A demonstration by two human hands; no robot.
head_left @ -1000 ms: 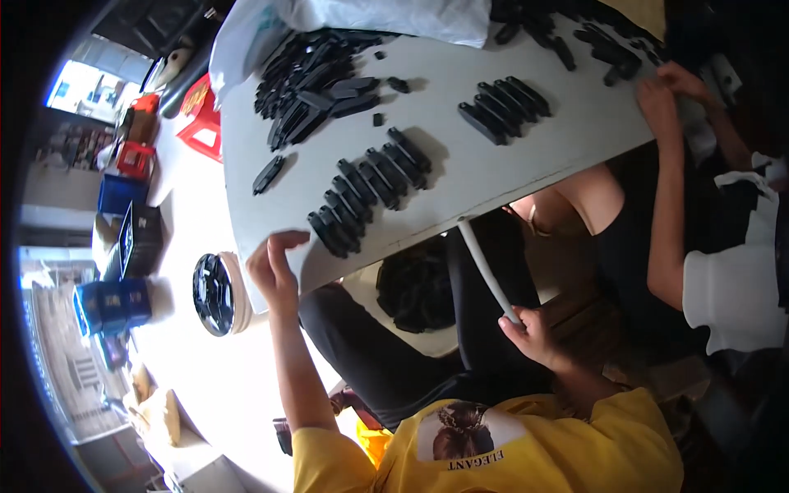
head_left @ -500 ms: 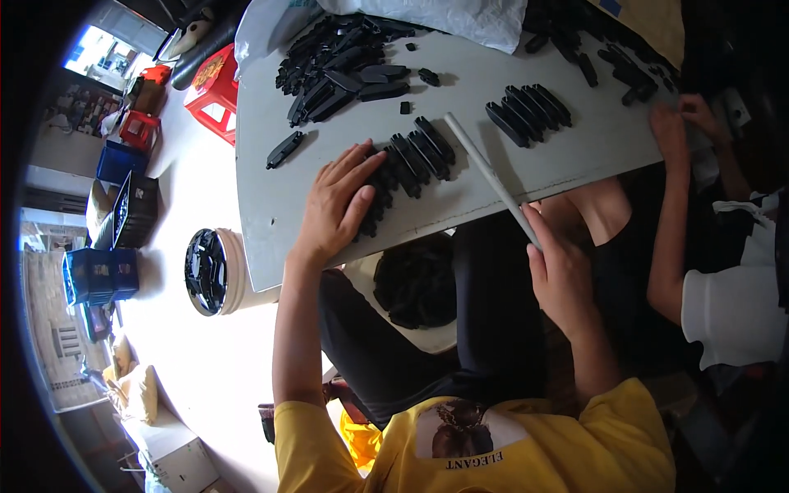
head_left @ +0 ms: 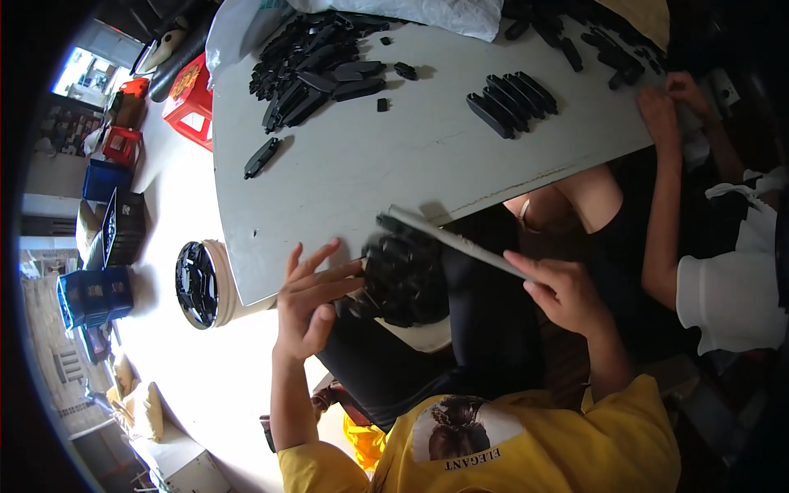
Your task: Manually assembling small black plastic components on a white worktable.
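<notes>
Your left hand was open, fingers spread against cluster of black plastic clips at counter edge. Your right hand gripped flat grey strip. Clips seemed light, stiff, loose; better you cup them from the sides.

Strong daylight floods the scene from the left, where a bright window sits in the upper left of the frame. The floor at lower left is washed out to near white. The grey table is evenly lit, and the black parts on it cast short, soft shadows. Below the table edge, at centre and right, everything falls into deep shade. A black fisheye rim darkens the corners, and straight edges bow. The left hand looks slightly blurred.
</notes>
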